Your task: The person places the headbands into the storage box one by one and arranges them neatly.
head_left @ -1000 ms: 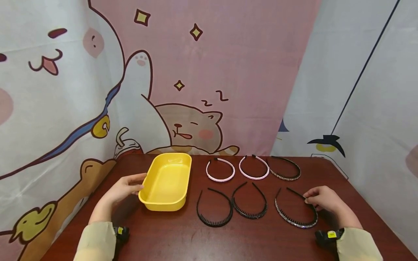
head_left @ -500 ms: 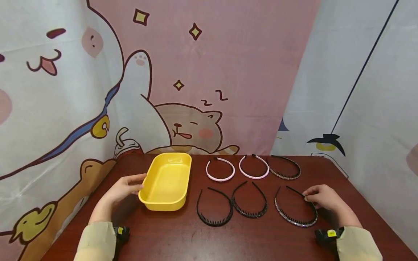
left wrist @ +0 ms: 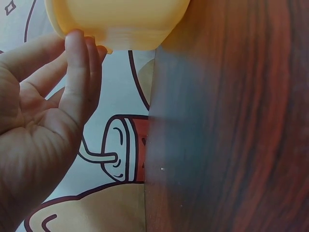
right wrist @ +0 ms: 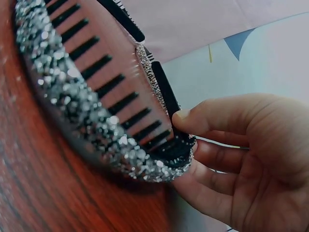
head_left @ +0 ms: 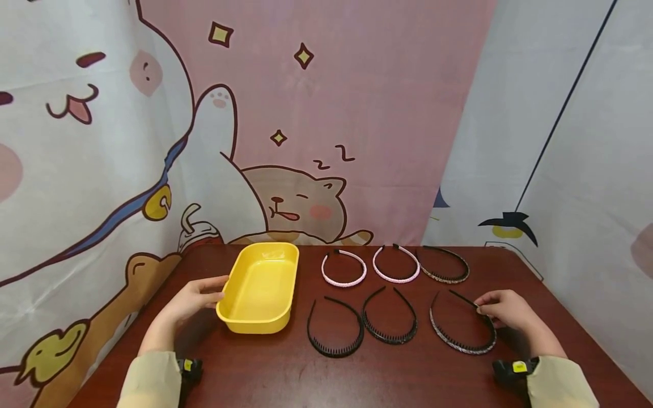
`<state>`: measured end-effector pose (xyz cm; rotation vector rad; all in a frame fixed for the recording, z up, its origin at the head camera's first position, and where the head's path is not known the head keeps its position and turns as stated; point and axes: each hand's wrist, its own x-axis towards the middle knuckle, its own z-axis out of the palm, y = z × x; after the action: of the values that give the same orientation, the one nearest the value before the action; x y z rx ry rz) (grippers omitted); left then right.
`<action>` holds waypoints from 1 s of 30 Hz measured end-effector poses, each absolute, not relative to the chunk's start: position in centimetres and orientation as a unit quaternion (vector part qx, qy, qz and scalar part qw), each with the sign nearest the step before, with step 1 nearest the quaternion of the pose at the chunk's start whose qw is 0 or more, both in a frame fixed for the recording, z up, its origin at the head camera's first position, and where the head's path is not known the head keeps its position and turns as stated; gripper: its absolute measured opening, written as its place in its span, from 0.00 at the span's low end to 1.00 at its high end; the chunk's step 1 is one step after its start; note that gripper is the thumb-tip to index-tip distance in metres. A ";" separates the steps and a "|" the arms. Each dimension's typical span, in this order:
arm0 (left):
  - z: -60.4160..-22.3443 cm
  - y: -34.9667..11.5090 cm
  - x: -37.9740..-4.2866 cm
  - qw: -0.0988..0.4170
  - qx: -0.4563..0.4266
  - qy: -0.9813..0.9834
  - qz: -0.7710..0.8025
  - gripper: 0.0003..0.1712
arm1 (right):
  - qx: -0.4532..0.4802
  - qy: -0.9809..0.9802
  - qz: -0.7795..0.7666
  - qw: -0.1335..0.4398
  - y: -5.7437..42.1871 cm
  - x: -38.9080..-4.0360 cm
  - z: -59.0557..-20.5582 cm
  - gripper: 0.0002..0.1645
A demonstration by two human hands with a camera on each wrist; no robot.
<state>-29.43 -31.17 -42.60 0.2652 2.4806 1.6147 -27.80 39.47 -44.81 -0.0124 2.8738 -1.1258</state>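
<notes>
In the head view my right hand [head_left: 507, 310] pinches the right side of a glittery toothed headband [head_left: 461, 347] at the right of the table. Thumb and fingers close on the band in the right wrist view, where its silver glitter [right wrist: 104, 128] and black teeth show large. My left hand [head_left: 186, 303] holds the left wall of a yellow plastic tray [head_left: 257, 327], its fingers at the rim. No object is visible inside this tray. Only part of the tray [left wrist: 125, 24] shows in the left wrist view, above the fingertips.
Two pink headbands [head_left: 344, 284] and a dark glittery headband [head_left: 445, 279] lie in the back row. A black toothed headband [head_left: 334, 355] and a dark headband with teeth [head_left: 391, 341] lie nearer. A printed curtain [head_left: 388, 113] hangs behind the brown table [head_left: 306, 385].
The headband in my right hand has risen very slightly relative to the others. My left hand and the tray keep their place; the head view has tilted up a little.
</notes>
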 end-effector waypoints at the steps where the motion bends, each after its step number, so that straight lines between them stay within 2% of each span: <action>1: -42.6 -31.2 -29.4 0.084 0.087 0.832 0.542 0.31 | -0.005 0.929 -0.368 0.029 39.5 -27.8 -44.8 0.14; 9: -42.9 -31.2 -29.4 0.085 0.081 0.831 0.544 0.31 | 0.006 0.920 -0.389 0.043 39.8 -27.7 -44.8 0.16; 30: -42.9 -31.3 -29.5 0.080 0.098 0.819 0.560 0.32 | -0.018 0.910 -0.413 0.027 39.5 -27.6 -44.0 0.21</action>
<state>-29.50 -31.32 -42.87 0.2940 2.4497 1.6749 -27.63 39.51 -44.03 -0.0558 2.8121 -1.2743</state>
